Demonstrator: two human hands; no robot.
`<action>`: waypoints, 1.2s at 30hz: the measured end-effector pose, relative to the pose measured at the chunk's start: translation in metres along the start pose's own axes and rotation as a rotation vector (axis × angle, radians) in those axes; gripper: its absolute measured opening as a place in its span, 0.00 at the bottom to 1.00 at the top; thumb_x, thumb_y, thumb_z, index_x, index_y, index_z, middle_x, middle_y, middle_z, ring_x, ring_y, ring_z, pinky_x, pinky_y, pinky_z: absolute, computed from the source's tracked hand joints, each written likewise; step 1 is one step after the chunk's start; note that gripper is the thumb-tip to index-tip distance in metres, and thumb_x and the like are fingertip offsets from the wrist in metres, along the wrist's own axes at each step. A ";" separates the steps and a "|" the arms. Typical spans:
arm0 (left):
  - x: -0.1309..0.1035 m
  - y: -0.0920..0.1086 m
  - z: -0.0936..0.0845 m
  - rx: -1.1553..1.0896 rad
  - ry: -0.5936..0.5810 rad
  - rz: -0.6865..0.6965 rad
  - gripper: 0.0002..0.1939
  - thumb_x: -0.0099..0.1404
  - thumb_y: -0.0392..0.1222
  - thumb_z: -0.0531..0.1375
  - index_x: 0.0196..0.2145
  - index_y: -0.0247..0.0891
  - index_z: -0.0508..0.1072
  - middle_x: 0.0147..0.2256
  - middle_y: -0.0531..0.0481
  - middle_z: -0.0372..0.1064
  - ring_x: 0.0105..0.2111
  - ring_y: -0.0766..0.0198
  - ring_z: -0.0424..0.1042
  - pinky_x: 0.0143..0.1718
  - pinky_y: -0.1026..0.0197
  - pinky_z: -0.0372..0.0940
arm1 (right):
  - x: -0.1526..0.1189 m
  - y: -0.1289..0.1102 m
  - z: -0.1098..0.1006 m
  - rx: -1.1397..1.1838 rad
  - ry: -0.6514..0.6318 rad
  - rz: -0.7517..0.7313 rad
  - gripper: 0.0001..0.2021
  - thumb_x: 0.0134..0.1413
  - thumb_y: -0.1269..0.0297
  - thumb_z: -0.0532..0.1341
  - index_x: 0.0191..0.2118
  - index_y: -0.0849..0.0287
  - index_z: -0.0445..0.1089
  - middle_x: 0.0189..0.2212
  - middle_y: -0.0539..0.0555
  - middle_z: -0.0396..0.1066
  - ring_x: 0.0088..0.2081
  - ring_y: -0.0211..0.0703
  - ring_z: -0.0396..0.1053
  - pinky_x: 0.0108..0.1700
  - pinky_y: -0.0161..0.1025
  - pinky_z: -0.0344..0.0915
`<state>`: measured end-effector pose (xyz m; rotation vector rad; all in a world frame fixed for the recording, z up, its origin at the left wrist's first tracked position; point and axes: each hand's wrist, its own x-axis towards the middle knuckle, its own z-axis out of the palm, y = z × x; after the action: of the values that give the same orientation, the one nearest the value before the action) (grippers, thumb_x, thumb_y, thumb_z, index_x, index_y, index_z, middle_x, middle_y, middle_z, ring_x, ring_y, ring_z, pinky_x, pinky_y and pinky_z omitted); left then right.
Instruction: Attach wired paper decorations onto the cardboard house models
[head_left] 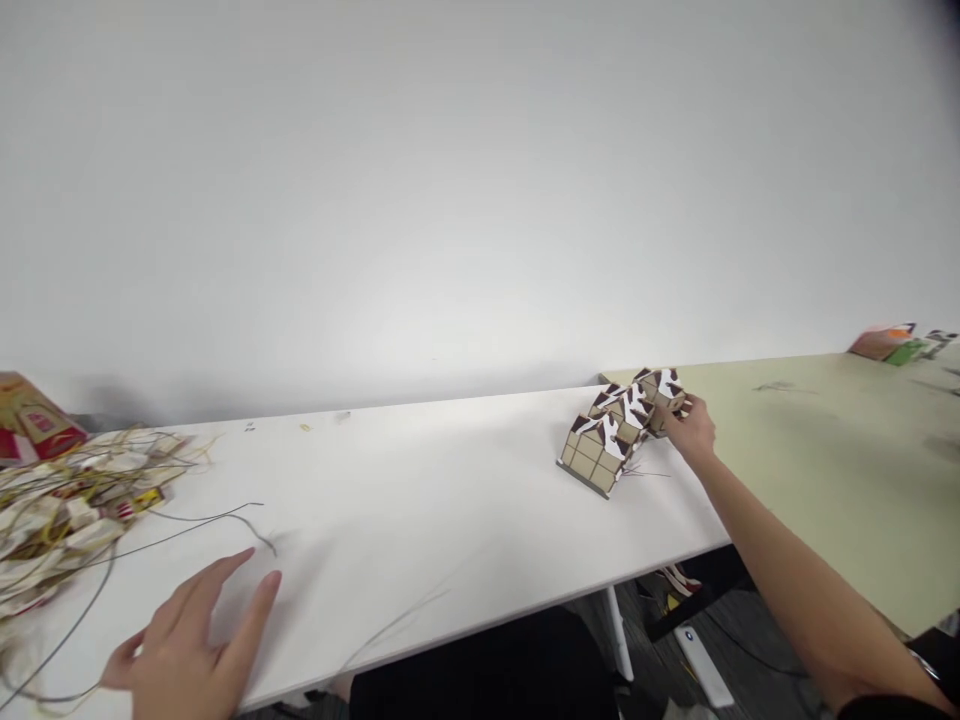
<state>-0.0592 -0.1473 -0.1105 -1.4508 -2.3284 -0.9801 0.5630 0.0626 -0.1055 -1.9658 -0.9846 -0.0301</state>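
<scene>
At the right end of the white table, my right hand (690, 428) has its thumb and fingers closed on the rearmost small model house (660, 388). It has beige walls and a dark brown roof with white patches. Matching model houses stand close against it, the nearest one (596, 455) showing a gridded wall and a grey base edge. Thin wires poke out beside them. Over the table's left front part, my left hand (191, 640) is open, thumb and fingers apart, holding nothing. Close to its fingertips lie thin dark wires (225, 515).
A tangled heap of wires and pale scraps (82, 510) covers the left end of the white table (420, 510). Behind it stands a red and yellow box (37, 420). A pale yellow-green table (832, 470) adjoins on the right, with colourful items (900, 345) at its back. A white wall is behind.
</scene>
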 end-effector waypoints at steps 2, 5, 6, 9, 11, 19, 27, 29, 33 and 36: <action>-0.001 0.005 -0.004 0.002 0.016 0.074 0.23 0.64 0.61 0.44 0.46 0.47 0.67 0.48 0.46 0.71 0.52 0.52 0.67 0.56 0.45 0.51 | -0.008 -0.021 0.002 -0.003 0.029 -0.027 0.30 0.46 0.50 0.62 0.53 0.62 0.64 0.43 0.62 0.71 0.44 0.54 0.68 0.49 0.52 0.63; -0.002 0.002 -0.005 -0.019 0.026 0.133 0.23 0.64 0.60 0.46 0.46 0.44 0.69 0.47 0.45 0.71 0.49 0.50 0.69 0.55 0.44 0.50 | -0.014 -0.056 -0.008 0.001 0.104 -0.097 0.30 0.50 0.55 0.61 0.56 0.65 0.60 0.48 0.67 0.67 0.50 0.57 0.65 0.53 0.53 0.59; -0.002 0.000 -0.004 -0.027 0.026 0.146 0.23 0.65 0.59 0.47 0.45 0.44 0.69 0.47 0.44 0.71 0.48 0.51 0.70 0.55 0.45 0.50 | -0.016 -0.069 -0.014 0.003 0.132 -0.143 0.31 0.51 0.57 0.60 0.58 0.66 0.58 0.51 0.69 0.65 0.53 0.59 0.62 0.55 0.53 0.57; -0.004 -0.003 -0.005 -0.049 0.008 0.165 0.21 0.66 0.57 0.47 0.45 0.42 0.70 0.47 0.43 0.71 0.49 0.52 0.69 0.55 0.46 0.48 | -0.034 -0.113 -0.032 -0.001 0.234 -0.404 0.32 0.55 0.58 0.58 0.62 0.69 0.53 0.55 0.72 0.60 0.56 0.60 0.57 0.58 0.52 0.53; -0.006 -0.004 -0.005 -0.062 -0.006 0.173 0.20 0.66 0.56 0.48 0.45 0.42 0.70 0.48 0.43 0.71 0.50 0.52 0.68 0.55 0.46 0.46 | -0.059 -0.144 -0.041 -0.020 0.300 -0.628 0.32 0.58 0.57 0.55 0.63 0.72 0.52 0.53 0.73 0.61 0.53 0.60 0.59 0.56 0.53 0.54; -0.012 -0.006 -0.009 -0.079 -0.107 0.198 0.14 0.66 0.51 0.54 0.43 0.43 0.72 0.48 0.46 0.71 0.50 0.53 0.67 0.53 0.46 0.44 | -0.233 -0.222 -0.004 -0.188 0.049 -1.123 0.25 0.62 0.62 0.52 0.63 0.63 0.57 0.47 0.65 0.69 0.46 0.58 0.66 0.53 0.55 0.58; -0.013 -0.003 -0.013 -0.086 -0.205 0.194 0.11 0.66 0.47 0.55 0.41 0.42 0.73 0.48 0.44 0.71 0.49 0.53 0.67 0.52 0.44 0.45 | -0.356 -0.229 0.066 -0.108 0.124 -1.314 0.29 0.60 0.75 0.51 0.66 0.57 0.51 0.48 0.64 0.71 0.49 0.58 0.67 0.54 0.63 0.59; -0.014 -0.005 -0.012 -0.097 -0.206 0.198 0.11 0.66 0.46 0.55 0.42 0.42 0.73 0.47 0.44 0.71 0.48 0.52 0.67 0.52 0.44 0.45 | -0.368 -0.234 0.075 -0.103 0.167 -1.318 0.28 0.59 0.76 0.52 0.65 0.57 0.53 0.46 0.63 0.72 0.48 0.58 0.68 0.53 0.63 0.61; -0.014 -0.007 -0.012 -0.120 -0.213 0.201 0.10 0.66 0.45 0.56 0.42 0.42 0.73 0.47 0.44 0.71 0.48 0.52 0.67 0.52 0.44 0.46 | -0.383 -0.241 0.082 -0.060 0.172 -1.309 0.27 0.58 0.76 0.54 0.63 0.55 0.57 0.46 0.61 0.72 0.46 0.57 0.69 0.52 0.61 0.64; -0.015 -0.007 -0.013 -0.124 -0.225 0.193 0.09 0.66 0.44 0.56 0.42 0.43 0.73 0.47 0.46 0.71 0.48 0.53 0.67 0.52 0.44 0.46 | -0.384 -0.239 0.080 -0.056 0.156 -1.343 0.27 0.59 0.75 0.55 0.63 0.54 0.57 0.50 0.61 0.71 0.46 0.55 0.70 0.53 0.61 0.62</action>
<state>-0.0597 -0.1684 -0.1108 -1.8840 -2.2526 -0.9670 0.1191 -0.0547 -0.1285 -0.9924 -1.9979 -0.9287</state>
